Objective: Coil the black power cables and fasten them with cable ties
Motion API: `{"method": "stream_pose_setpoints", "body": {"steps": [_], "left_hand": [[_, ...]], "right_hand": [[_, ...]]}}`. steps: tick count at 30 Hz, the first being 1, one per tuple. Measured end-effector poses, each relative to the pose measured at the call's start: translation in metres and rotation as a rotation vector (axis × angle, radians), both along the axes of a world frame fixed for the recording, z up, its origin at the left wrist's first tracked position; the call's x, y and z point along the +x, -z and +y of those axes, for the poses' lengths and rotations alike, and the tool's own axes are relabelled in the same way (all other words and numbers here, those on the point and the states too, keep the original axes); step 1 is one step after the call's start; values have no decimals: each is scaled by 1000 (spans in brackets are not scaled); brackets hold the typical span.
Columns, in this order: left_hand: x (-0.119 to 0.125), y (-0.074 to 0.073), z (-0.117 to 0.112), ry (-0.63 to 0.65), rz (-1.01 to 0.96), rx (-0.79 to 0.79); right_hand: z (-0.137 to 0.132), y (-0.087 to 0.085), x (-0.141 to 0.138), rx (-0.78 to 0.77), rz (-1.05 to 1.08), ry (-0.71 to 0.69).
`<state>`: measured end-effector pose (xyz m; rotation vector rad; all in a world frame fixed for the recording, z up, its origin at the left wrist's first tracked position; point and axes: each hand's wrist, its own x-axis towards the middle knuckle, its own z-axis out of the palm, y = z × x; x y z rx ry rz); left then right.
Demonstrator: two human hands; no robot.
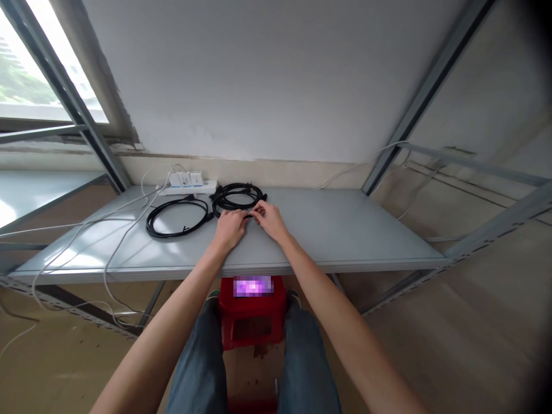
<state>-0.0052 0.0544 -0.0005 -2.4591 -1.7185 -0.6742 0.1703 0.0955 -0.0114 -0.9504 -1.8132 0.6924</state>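
A grey metal shelf (345, 230) spans the scene, its near edge running just in front of the person's knees and its far edge against the pale wall. The right half of the shelf lies bare out to the slanted steel upright, and open floor shows beyond it on the right. On the far left sits a white power strip (190, 185) with white leads trailing off the left edge. Near it lies a loose black cable loop (176, 221), and just right of that a tighter black cable coil (237, 198), resting mid-shelf toward the far side.

The left hand (230, 227) and right hand (269, 219) meet at the near rim of the coil, fingers curled and pinched on a short stretch of its cable between them. The pinched part is too small to make out. A red stool (252, 313) stands below, partly blurred.
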Motion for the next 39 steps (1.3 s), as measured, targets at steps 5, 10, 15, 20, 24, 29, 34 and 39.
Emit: {"method": "stream_pose_setpoints", "body": {"steps": [5, 10, 15, 20, 24, 29, 34, 39], "left_hand": [[-1, 1, 1, -1, 12, 5], [-1, 2, 1, -5, 29, 1], [-1, 1, -2, -20, 21, -8], [-2, 1, -1, -19, 15, -6], [-2, 2, 0, -19, 11, -8], [-3, 2, 0, -19, 13, -10], [-4, 3, 0, -19, 2, -7], [-4, 2, 0, -16, 1, -17]], "right_hand": [[1, -1, 0, -7, -11, 0], [1, -1, -1, -7, -14, -3], [1, -1, -1, -3, -20, -4], [3, 0, -2, -27, -16, -9], [5, 1, -3, -26, -22, -2], [5, 2, -3, -33, -31, 3], [3, 1, -3, -30, -32, -1], [3, -1, -4, -39, -29, -13]]}}
